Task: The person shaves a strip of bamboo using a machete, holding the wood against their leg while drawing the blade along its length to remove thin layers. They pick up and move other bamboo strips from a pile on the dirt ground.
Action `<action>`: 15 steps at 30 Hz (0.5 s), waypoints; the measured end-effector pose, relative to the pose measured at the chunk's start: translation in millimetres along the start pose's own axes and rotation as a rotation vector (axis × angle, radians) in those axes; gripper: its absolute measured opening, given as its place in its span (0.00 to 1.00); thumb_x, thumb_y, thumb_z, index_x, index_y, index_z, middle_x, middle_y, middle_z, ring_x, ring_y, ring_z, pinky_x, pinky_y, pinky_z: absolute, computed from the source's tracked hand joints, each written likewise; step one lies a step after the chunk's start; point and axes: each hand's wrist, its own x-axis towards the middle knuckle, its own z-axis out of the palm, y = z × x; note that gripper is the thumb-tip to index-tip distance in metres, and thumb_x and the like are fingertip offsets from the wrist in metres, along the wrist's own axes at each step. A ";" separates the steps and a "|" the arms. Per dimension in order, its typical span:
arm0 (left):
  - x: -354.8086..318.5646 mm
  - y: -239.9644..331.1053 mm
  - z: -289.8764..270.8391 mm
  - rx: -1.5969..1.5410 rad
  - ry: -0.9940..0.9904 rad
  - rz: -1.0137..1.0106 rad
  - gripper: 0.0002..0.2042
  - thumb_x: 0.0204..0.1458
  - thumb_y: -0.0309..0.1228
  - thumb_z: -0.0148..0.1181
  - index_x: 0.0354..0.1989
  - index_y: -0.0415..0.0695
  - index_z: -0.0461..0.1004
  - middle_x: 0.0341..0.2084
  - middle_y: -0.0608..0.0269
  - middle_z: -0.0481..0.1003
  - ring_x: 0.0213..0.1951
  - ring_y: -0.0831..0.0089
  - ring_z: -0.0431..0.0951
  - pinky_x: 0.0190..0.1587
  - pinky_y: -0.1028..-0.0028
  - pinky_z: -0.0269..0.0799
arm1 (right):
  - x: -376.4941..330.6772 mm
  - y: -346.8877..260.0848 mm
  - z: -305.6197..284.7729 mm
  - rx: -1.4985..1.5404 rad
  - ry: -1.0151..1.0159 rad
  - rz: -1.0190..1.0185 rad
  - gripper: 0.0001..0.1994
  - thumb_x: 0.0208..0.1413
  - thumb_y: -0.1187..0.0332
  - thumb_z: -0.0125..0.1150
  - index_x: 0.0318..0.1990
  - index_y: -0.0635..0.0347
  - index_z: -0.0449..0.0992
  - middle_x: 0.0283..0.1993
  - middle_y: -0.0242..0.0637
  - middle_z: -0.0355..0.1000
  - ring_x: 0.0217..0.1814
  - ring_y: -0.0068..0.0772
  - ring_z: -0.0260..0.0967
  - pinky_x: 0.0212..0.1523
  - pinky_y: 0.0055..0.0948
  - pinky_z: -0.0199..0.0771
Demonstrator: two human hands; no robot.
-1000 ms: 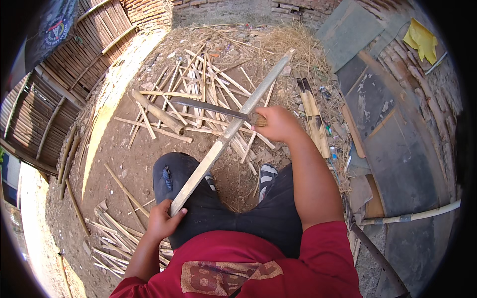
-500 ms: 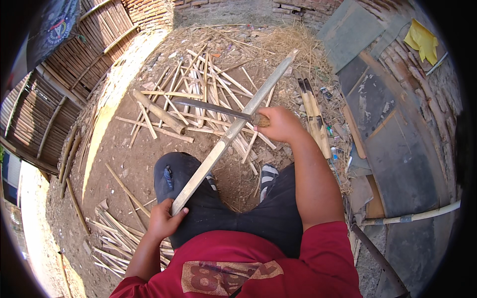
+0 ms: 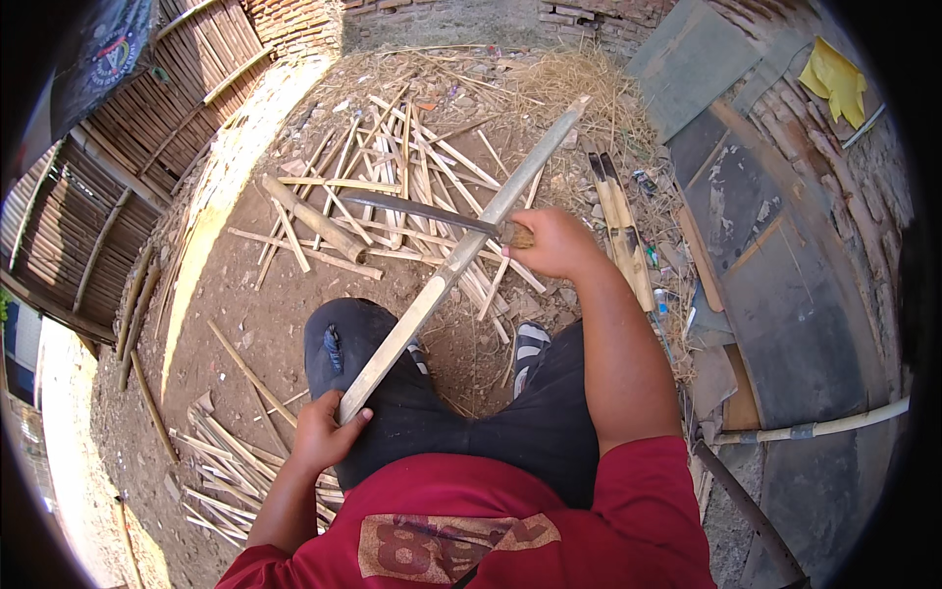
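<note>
My left hand (image 3: 332, 432) is closed around the near end of a long split bamboo piece (image 3: 417, 322), which slants up and away to the right over my left thigh. The wooden handle of a machete (image 3: 417, 210) is gripped in my right hand (image 3: 551, 243). Its dark, slightly curved blade points left and lies across the bamboo near the handle. The blade seems to touch the bamboo. My right fingers curl around the handle beside the bamboo's right edge.
Loose bamboo strips (image 3: 402, 162) lie heaped on the dirt ahead, with a round bamboo pole (image 3: 314, 221) at their left. Another strip pile (image 3: 231, 471) is by my left side. Charred split bamboo (image 3: 623, 236) lies right, near dark panels (image 3: 775, 285). A slatted wall (image 3: 167, 108) stands left.
</note>
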 end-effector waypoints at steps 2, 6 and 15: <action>0.2 2.3 -1.0 0.000 0.000 0.004 0.20 0.52 0.45 0.73 0.35 0.38 0.78 0.20 0.49 0.76 0.24 0.56 0.79 0.30 0.62 0.72 | 0.5 0.6 -0.7 -0.006 -0.009 -0.002 0.23 0.49 0.56 0.75 0.52 0.53 0.83 0.47 0.50 0.80 0.50 0.55 0.78 0.51 0.46 0.78; 0.4 3.1 -2.0 0.011 -0.003 0.009 0.20 0.52 0.44 0.74 0.35 0.38 0.78 0.20 0.50 0.75 0.23 0.58 0.78 0.29 0.62 0.71 | -0.4 -1.6 -2.4 -0.021 -0.018 0.004 0.24 0.49 0.56 0.75 0.54 0.53 0.82 0.48 0.50 0.80 0.51 0.55 0.78 0.52 0.46 0.78; 0.2 11.4 -4.8 0.006 -0.017 -0.013 0.18 0.52 0.40 0.75 0.33 0.38 0.75 0.19 0.59 0.73 0.25 0.74 0.71 0.29 0.66 0.69 | 2.1 15.5 4.6 0.056 0.119 -0.048 0.27 0.47 0.55 0.77 0.55 0.54 0.82 0.44 0.54 0.81 0.47 0.57 0.79 0.49 0.43 0.78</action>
